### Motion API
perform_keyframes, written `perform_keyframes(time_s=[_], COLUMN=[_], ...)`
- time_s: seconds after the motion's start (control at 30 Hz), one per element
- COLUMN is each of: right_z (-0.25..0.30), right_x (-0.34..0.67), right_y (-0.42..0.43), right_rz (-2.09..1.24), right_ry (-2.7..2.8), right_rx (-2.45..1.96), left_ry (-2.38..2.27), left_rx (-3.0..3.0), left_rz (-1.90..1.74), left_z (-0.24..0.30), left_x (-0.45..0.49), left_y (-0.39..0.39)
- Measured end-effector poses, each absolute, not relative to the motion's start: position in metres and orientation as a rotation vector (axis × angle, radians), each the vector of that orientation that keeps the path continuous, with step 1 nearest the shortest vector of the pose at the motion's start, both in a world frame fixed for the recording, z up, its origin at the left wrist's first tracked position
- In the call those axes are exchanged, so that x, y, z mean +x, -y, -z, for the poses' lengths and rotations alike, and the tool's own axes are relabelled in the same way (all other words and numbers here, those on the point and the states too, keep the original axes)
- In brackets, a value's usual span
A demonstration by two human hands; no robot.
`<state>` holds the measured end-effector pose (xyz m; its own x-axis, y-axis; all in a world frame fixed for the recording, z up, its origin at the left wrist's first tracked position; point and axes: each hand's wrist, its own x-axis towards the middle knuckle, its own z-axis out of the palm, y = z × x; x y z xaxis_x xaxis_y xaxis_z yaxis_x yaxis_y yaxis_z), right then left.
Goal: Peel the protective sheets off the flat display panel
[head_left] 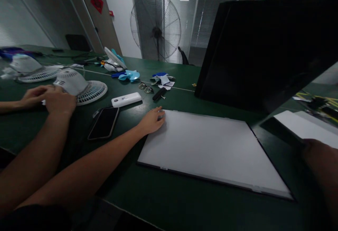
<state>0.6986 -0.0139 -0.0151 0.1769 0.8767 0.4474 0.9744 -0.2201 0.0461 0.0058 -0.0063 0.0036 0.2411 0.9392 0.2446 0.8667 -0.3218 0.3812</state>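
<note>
Grip of the left hand [152, 120] is apart, fingers laid flat on the far left corner of a white panel [211, 150], clamped on nothing. That panel lies flat on the green desk [185, 206], its near edge running roughly along the desk's front. The left arm stretches straight in from the lower left, wrist low over the desk.

At the lower right, the right hand [317, 152] sits in shadow by the bottom edge of a large black panel [264, 48], which is tilted up over the white one; I cannot tell whether that grip is closed on it.

Left of the white panel lie a dark phone [104, 122], face up, and a white power bank [126, 99], with glasses [145, 88] further back. Bare desk runs between the phone and the white panel and along the front edge.

Further left, a co-worker's 2 hands [59, 101] rest on a small white fan [79, 85].
</note>
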Motion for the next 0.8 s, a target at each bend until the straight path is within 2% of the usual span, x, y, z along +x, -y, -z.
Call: perform_keyframes(time_s=[0.07,0.13,0.33,0.5,0.67,0.8], right_z=[-0.011,-0.032,-0.055,-0.059,-0.040,-0.020], right_x=[0.663,0.628,0.558,0.515,0.482,0.471], right_y=[0.020,0.027,0.050,0.055,0.057,0.057], right_rz=[0.297,0.232,0.271,0.441,0.516,0.506], right_ry=[1.606,1.647,2.026,2.291,2.667,2.614], right_rx=[-2.617,-2.677,-2.455,-2.127,-1.688,-1.574], left_ry=[-1.692,-1.683,-1.678,-1.680,-1.692,-1.667], left_rx=[2.356,2.365,2.411,2.388,2.425,2.452], left_rz=[-0.657,-0.665,-0.653,-0.666,-0.596,-0.582], left_z=[-0.003,-0.001,0.004,-0.001,-0.007,-0.009], left_x=[0.006,0.005,0.002,0.005,0.008,0.009], left_y=[0.005,0.004,0.000,0.003,0.006,0.008])
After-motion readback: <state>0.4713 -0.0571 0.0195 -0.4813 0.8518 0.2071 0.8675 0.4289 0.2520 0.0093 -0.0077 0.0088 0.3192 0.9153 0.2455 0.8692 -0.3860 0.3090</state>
